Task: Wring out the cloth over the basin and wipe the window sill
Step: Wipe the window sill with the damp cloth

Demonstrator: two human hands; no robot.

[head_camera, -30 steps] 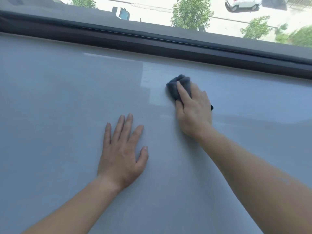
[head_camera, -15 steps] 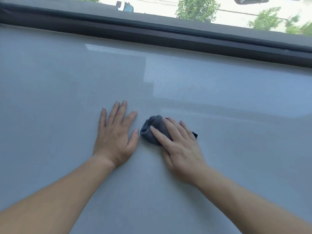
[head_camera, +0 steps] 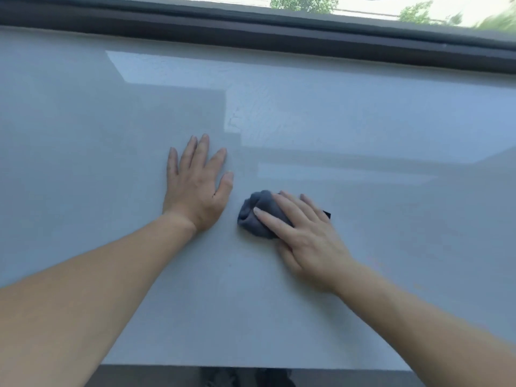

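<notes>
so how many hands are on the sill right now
2. The left hand lies flat on the window sill, apart from the cloth. The right hand, to its right, presses down on the dark cloth.

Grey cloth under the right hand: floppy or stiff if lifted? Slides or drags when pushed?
Likely floppy: the cloth is bunched in soft folds under the right hand, so it should sag when lifted. A small wad, so probably light. On the glossy window sill it should slide, though streaks there hint at dampness and some drag.
</notes>
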